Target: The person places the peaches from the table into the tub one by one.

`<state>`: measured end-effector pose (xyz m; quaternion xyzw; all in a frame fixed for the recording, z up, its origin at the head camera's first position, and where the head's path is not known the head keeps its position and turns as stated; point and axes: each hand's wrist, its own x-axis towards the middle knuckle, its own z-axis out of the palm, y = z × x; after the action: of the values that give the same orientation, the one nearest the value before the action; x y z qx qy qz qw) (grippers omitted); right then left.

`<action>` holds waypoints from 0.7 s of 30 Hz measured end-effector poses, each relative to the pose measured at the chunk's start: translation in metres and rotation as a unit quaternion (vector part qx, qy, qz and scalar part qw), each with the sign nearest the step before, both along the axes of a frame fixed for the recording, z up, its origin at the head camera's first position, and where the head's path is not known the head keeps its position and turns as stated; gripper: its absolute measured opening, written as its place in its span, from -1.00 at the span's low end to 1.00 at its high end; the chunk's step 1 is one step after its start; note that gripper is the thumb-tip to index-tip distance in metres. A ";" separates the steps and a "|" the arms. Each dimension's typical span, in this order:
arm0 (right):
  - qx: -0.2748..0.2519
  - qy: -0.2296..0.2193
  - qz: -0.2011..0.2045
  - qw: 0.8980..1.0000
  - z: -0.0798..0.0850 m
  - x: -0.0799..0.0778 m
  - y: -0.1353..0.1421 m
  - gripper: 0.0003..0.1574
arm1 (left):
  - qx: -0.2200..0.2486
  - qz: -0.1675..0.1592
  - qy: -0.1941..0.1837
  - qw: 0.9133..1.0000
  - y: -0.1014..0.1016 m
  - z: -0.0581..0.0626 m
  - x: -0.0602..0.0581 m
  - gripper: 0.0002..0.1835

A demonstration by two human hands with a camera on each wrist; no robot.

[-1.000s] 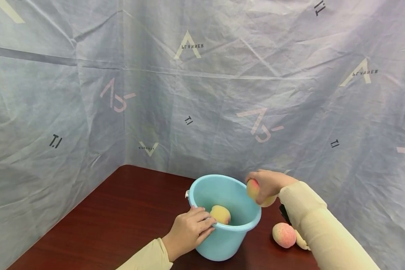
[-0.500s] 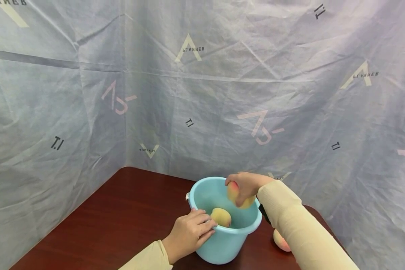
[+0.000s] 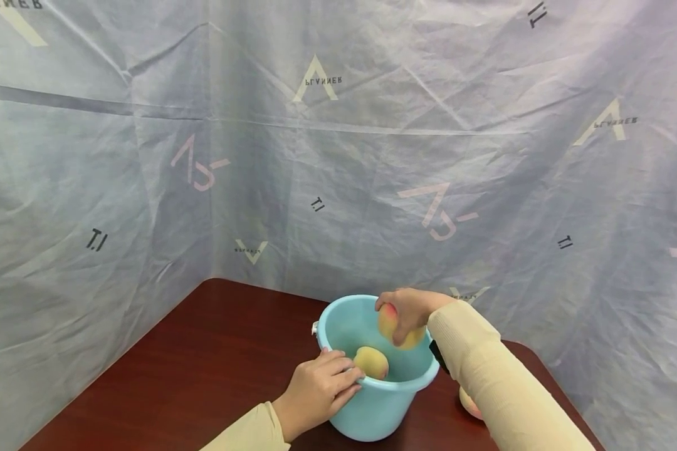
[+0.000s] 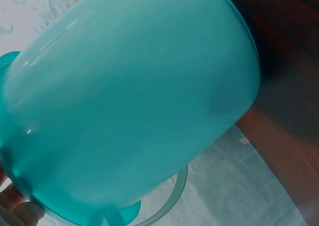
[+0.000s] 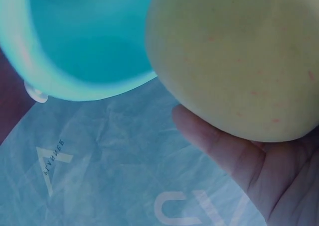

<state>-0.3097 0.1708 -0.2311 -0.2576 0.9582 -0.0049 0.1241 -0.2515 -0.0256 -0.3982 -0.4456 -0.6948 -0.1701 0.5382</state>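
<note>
- Right hand [image 3: 410,310]: fingers and thumb wrapped around a peach [image 3: 387,326], grasp firm in appearance.
- Held peach: located at the lower right of centre in the head view, over the right side of the bucket's opening; its exact height relative to the rim cannot be determined. Rounded, yellow, with a red-pink blush at its upper left. The right wrist view shows a matt, pale yellow skin with scattered small pink flecks.
- Left hand [image 3: 318,386]: fingers bent over the near left rim of the bucket [image 3: 372,410], gripping it.
- Bucket: light blue, smooth, upright, lower centre of the frame. A white fitting [image 3: 314,327] sits at its left rim; a pale curved handle [image 4: 178,192] hangs at the bottom of the left wrist view.
- Second peach [image 3: 371,362]: inside the bucket, just beside the left fingertips, mainly yellow.
- Third fruit [image 3: 469,404]: on the surface right of the bucket, pale with pink, largely hidden by the right sleeve [image 3: 502,369].
- Surface [image 3: 203,363]: dark reddish-brown.
- Backdrop [image 3: 338,156]: creased grey cloth with printed letters, filling the upper frame.
</note>
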 end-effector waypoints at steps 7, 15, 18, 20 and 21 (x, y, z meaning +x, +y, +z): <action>-0.003 -0.008 -0.021 1.000 -0.002 0.000 0.000 -0.20 | 0.003 0.000 0.004 1.000 -0.001 -0.001 0.000 -0.90; -0.003 -0.008 -0.030 1.000 -0.003 0.001 -0.001 -0.19 | 0.006 -0.003 0.003 1.000 0.001 0.000 0.000 -0.91; 0.002 -0.007 -0.032 0.999 -0.004 0.001 -0.001 -0.19 | 0.007 -0.003 0.004 1.000 0.002 0.001 0.001 -0.91; 0.006 -0.007 -0.035 0.999 -0.005 0.002 -0.002 -0.19 | 0.007 -0.002 0.004 1.000 0.003 0.001 0.001 -0.91; 0.007 -0.007 -0.036 0.999 -0.004 0.002 -0.002 -0.19 | 0.007 -0.003 0.004 1.000 0.003 0.001 0.001 -0.91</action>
<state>-0.3080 0.1688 -0.2356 -0.2223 0.9660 -0.0039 0.1320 -0.2508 -0.0224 -0.3971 -0.4443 -0.6905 -0.1746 0.5434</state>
